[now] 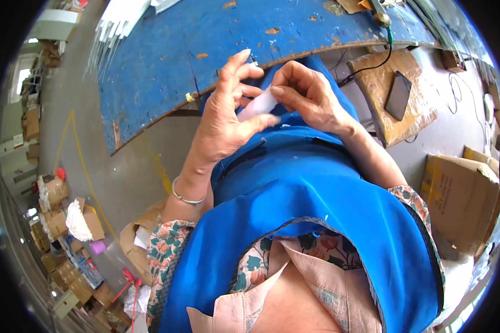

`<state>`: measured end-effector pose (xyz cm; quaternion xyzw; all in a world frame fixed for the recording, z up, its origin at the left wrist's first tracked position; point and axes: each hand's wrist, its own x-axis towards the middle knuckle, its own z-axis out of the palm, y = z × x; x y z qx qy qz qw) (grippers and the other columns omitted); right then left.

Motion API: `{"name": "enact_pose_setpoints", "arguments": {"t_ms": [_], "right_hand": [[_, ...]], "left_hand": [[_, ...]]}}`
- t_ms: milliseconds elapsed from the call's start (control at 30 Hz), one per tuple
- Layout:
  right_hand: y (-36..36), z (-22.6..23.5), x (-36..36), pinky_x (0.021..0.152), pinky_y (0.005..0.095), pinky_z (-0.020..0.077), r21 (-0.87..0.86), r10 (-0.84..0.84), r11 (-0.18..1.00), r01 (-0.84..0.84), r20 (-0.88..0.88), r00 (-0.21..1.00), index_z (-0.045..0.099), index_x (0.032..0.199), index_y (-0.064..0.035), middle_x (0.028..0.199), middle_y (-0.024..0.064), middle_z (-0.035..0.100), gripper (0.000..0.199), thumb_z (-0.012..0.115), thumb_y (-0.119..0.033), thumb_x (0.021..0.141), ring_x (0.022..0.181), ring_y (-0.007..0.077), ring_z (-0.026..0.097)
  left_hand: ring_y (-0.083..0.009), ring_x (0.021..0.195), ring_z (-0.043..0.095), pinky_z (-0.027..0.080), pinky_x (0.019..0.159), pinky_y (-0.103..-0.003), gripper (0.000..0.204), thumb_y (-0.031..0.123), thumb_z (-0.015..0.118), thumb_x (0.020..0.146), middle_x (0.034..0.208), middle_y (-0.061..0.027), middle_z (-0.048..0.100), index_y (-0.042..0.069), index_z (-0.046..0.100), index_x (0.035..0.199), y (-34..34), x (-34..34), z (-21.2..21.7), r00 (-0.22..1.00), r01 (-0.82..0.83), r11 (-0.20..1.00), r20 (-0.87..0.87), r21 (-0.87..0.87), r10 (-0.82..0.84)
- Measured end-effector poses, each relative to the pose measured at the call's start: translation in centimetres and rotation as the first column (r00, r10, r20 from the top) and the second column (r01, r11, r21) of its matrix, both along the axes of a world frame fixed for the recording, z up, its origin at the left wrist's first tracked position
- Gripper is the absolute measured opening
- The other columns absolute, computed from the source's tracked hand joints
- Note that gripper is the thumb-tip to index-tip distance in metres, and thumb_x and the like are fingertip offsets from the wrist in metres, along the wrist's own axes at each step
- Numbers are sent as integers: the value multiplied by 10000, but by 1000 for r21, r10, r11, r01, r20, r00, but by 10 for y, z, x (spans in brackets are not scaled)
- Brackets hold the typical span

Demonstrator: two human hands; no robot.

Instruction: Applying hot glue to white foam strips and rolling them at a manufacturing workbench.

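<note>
1. Head view, surface and room: a blue worktop with chipped, scuffed paint curves across the top; under and around it lies a grey concrete floor marked with yellow lines; bright windows show at the far left.
2. Packages: a large brown cardboard box stands at the right; a flat cardboard sheet lies above it with a dark phone on top; smaller cartons crowd the lower left.
3. Other things: white strips lie piled at the worktop's top-left end; a black cable runs down from its edge.
4. Hands: the left hand and right hand meet over the blue apron; both pinch a small white piece between their fingertips, just before the worktop's edge.
</note>
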<state>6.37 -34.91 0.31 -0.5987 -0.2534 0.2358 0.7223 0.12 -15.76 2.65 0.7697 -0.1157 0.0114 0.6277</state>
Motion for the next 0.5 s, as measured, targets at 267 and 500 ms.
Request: {"name": "enact_pose_setpoints", "arguments": {"t_ms": [267,500], "right_hand": [[-3,-14,13,569,215,385,196,104,977,-87,-76,992,544,962,-27,779,4,540,174,605,-190,967,658,61,453],[-2,-10,9,587,216,424,97,45,995,-35,-106,993,614,1081,-4,795,19,589,240,622,-210,957,677,59,502]], "left_hand": [[-112,887,591,492,763,-238,575,382,573,969,1018,-69,611,-47,449,1331,25,-7,-5,763,96,945,-586,-311,-271],[-116,678,586,476,625,-264,247,184,634,935,799,-76,656,-15,642,1080,6,-17,-2,966,-55,975,-236,217,107]]}}
